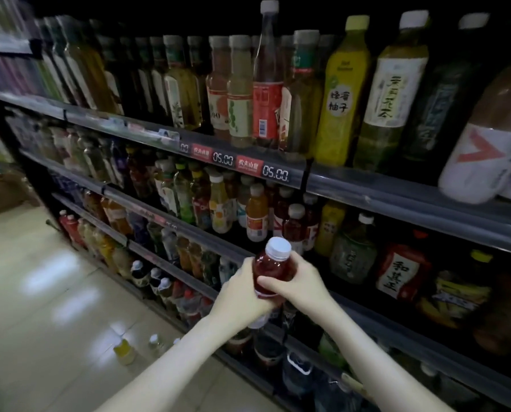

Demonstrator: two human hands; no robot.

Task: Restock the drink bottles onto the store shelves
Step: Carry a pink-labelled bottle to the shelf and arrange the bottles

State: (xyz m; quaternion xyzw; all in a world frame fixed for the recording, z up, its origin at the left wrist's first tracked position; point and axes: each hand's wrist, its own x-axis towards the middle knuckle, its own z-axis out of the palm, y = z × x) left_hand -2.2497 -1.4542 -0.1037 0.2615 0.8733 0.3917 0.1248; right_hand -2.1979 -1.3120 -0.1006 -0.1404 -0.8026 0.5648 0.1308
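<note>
A red drink bottle (273, 267) with a white cap is held upright in front of the second shelf (397, 203). My left hand (242, 295) grips its lower body from the left. My right hand (296, 282) wraps its middle from the right, with the thumb across the front. The bottle's base is hidden behind my hands. Just behind it on the shelf stand matching red bottles (294, 227) with white caps.
Shelves packed with bottles rise from the floor to the top right; large bottles (486, 138) lean out at the upper right. Price tags (250, 166) line the top shelf's edge. Loose bottles (125, 350) stand on the tiled floor at the lower left.
</note>
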